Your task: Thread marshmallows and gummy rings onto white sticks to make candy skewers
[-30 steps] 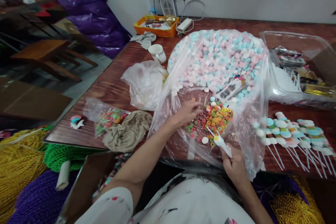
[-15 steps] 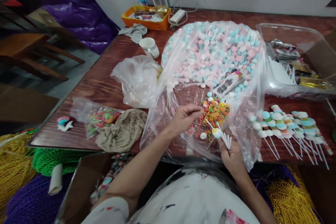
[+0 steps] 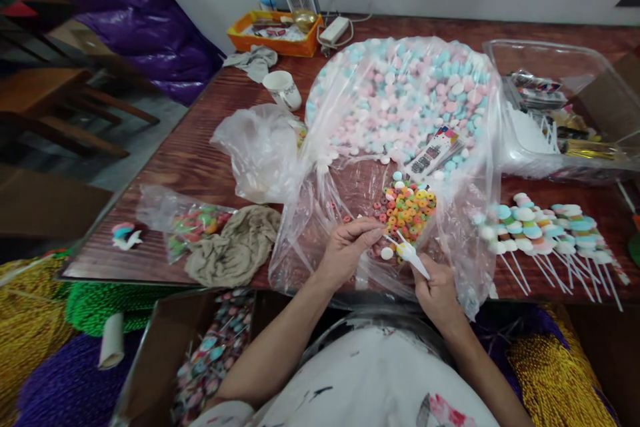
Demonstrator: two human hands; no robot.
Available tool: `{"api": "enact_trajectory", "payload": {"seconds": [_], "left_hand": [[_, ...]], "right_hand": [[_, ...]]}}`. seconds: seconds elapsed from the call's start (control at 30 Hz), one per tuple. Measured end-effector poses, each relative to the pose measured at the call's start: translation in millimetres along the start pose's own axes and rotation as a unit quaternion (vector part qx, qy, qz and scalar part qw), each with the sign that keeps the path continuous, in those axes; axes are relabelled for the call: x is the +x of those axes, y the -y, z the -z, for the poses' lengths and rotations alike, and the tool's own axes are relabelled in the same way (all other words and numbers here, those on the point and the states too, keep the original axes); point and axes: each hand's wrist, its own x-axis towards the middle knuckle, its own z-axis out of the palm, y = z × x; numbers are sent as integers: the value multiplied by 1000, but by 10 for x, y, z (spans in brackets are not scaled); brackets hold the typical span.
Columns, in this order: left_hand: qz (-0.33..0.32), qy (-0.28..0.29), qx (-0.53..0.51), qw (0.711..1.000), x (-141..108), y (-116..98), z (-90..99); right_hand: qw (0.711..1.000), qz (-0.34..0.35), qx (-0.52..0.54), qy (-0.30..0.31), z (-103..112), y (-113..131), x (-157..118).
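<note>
My right hand is closed round a small bunch of white sticks; a yellow-and-white sweet sits on them near the top. Thumb and fingers of my left hand are pinched together beside the stick tips, and what they hold, if anything, is too small to make out. Just beyond both hands lies a pile of orange, green and red ring-shaped candies on clear plastic. Behind it, a big clear bag spreads over pink, blue and white marshmallows. Printed cards rest on the marshmallows.
Finished-looking marshmallow skewers lie at the right, below a clear plastic bin. Leftward are a crumpled cloth, a bag of gummies, a white cup and an orange tray. A carton stands below.
My left hand has come down and closer to the sticks. The right hand's sticks now tilt toward the left hand and lie closer together.
</note>
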Motion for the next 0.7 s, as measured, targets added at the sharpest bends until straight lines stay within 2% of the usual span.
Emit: {"api": "enact_trajectory", "payload": {"seconds": [0.13,0.23,0.33,0.43,0.5,0.57,0.6,0.63,0.7], "left_hand": [[26,-19,-42,999,-15,16,-57],[47,2,-25,999,-62,103,-117],[36,72,45,996,-64,114,-160],[16,180,135,974,144,-74,-142],[-10,237,219,946,433,-249,-101],[-61,212,296,929,787,-366,-59],[-93,204,359,906,960,-383,-44],[-123,207,433,869,1115,-371,-33],[-140,244,567,774,1338,-282,-25]], "right_hand": [[1000,-6,14,-3,-1,22,16],[999,-9,36,4,-17,64,22],[998,-4,66,2,-48,77,9],[995,-22,97,-21,-78,34,-18],[988,-60,129,-54,-98,-13,-33],[978,-92,168,-87,-118,-54,-43],[973,-103,183,-95,-126,-68,-46],[970,-110,192,-97,-133,-78,-47],[970,-112,191,-95,-141,-84,-49]]}}
